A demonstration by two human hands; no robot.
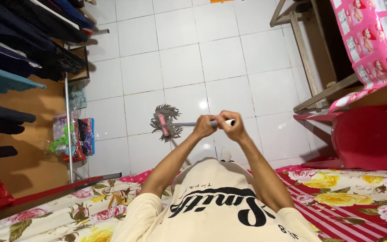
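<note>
I hold a mop by its grey handle (189,123) out in front of me over the white tiled floor. Its grey stringy head with a pink bar (165,123) rests on the tiles to the left. My left hand (204,126) is closed around the handle. Just beside it, my right hand (229,123) grips the white end of the handle. Both arms reach forward from my cream shirt (211,201).
A rack of dark clothes (19,49) hangs at left, with a metal pole (68,134) and bags of small items (70,136) below. A red plastic chair (363,136) and a wooden table frame (310,62) stand at right. A flowered sheet (359,188) lies below me.
</note>
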